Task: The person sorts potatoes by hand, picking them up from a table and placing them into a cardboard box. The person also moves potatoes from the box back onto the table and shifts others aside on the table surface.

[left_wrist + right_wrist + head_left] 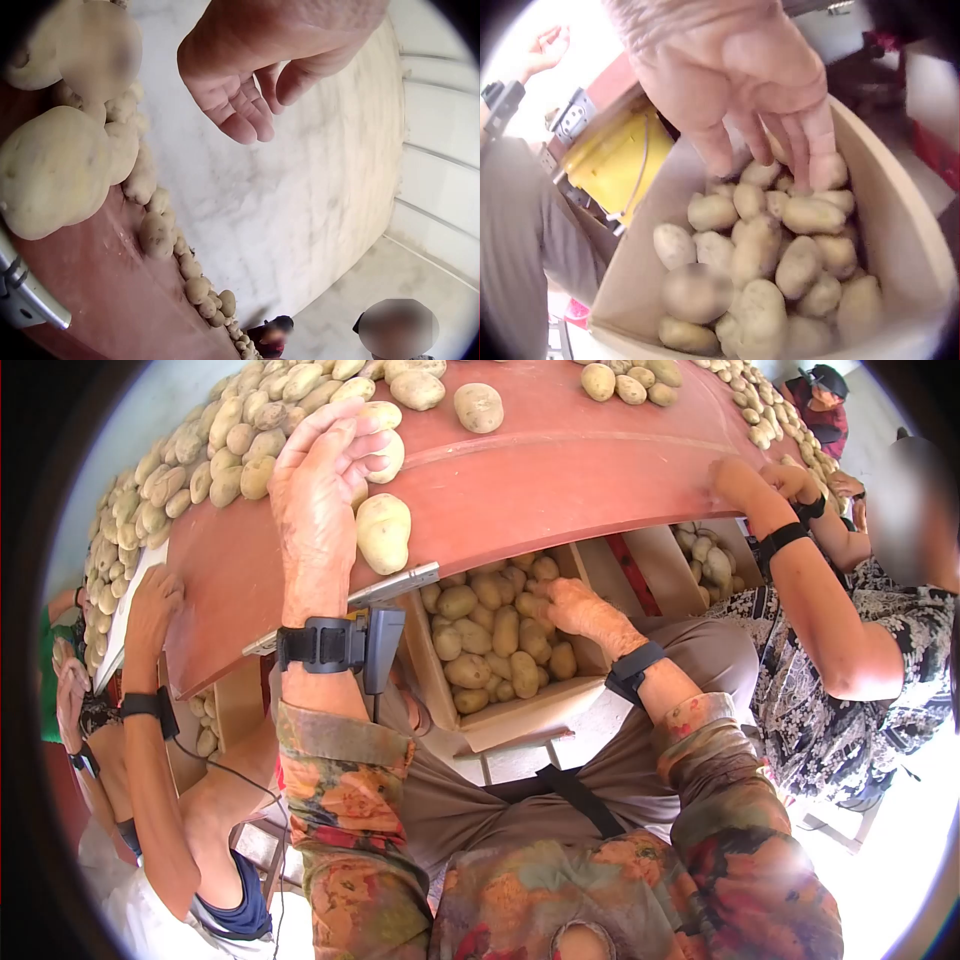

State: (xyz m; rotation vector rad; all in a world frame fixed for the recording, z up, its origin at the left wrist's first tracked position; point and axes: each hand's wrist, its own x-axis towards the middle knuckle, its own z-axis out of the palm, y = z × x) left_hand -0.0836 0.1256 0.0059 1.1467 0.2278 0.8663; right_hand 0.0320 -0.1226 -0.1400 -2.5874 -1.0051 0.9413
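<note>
My left hand (pixel 318 485) is raised over the near side of the red table (pixel 560 475), its fingers loosely bent. In the left wrist view that hand (pixel 277 56) holds nothing. A large pale potato (pixel 384 535) lies beside the left wrist at the table's edge, and another potato (pixel 478 408) sits farther in. Below the edge, my right hand (pixel 590 617) reaches into a wooden box (pixel 525 725) filled with potatoes (pixel 505 632). In the right wrist view, the fingers (pixel 799 146) point down among the potatoes, spread and fairly straight, with one potato (pixel 829 171) right beside the fingertips.
Heaped potatoes (pixel 225 445) line the table's far side. A metal strip (pixel 400 582) runs along its near edge. Another box of potatoes (pixel 705 560) stands at the right. People sit on both sides, their arms (pixel 790 550) near the table. A yellow bucket (pixel 619 165) stands beside my box.
</note>
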